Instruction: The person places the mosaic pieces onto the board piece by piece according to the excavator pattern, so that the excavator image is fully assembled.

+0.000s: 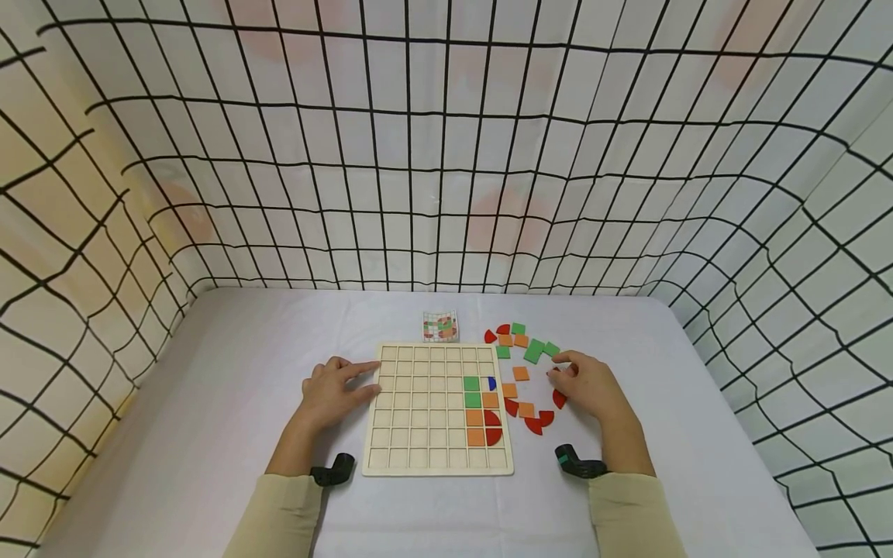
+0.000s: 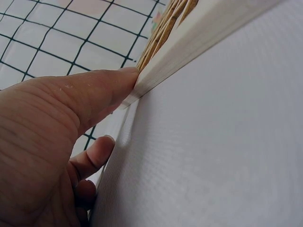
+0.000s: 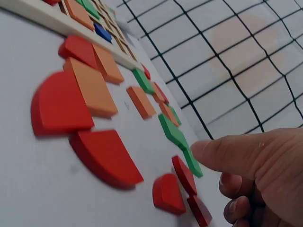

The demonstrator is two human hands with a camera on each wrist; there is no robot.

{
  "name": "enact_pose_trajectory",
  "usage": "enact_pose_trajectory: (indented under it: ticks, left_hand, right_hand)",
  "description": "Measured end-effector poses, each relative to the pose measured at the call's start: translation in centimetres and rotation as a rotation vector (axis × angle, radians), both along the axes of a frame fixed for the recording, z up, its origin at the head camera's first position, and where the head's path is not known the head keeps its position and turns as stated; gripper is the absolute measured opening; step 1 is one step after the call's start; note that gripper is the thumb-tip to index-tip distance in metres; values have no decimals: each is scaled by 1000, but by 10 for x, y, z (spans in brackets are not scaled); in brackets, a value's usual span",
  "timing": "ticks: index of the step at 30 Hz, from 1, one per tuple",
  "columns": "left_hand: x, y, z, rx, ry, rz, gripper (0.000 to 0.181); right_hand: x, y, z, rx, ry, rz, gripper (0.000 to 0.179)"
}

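Observation:
A pale wooden grid board (image 1: 412, 472) lies flat in front of me. My left hand (image 1: 331, 394) touches its left edge with straight index finger and thumb; in the left wrist view the thumb (image 2: 106, 87) is right at the board's side. Along the board's right side sit green squares (image 1: 472, 400), orange squares (image 1: 475, 438), red quarter-circles (image 1: 493, 437) and a small blue piece (image 1: 491, 384). My right hand (image 1: 587, 381) is over the loose pieces, thumb beside a green piece (image 3: 193, 163) and above red pieces (image 3: 184, 175). Nothing shows between its fingers.
Loose red (image 1: 534, 426), orange (image 1: 521, 373) and green pieces (image 1: 535, 350) are scattered right of the board. A small patterned card (image 1: 440, 326) lies behind it. A white cloth covers the table (image 1: 230, 387), and black netting over white sheeting surrounds its back and sides.

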State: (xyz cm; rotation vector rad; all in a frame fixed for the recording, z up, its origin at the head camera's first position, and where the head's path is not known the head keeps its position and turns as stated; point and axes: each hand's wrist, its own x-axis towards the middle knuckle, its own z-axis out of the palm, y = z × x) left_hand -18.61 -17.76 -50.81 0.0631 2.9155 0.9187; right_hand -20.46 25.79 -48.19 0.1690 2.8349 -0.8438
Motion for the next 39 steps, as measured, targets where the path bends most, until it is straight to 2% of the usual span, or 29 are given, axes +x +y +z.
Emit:
enact_pose_trajectory:
  ticks: [11,20,33,39]
  left_hand:
    - [0,0,-1,-1,0,1,48]
    - [0,0,-1,3,6,-3,48]
    - [0,0,0,6,3,0,48]
    - [0,0,0,4,1,-1,48]
  right_hand:
    - [1,8,-10,22,-26,-3,35]
    - [0,0,-15,49,21,-38,36]
    - [-2,-2,-12,-5,2,93,32]
    - [-2,0,-13,8,21,39,40]
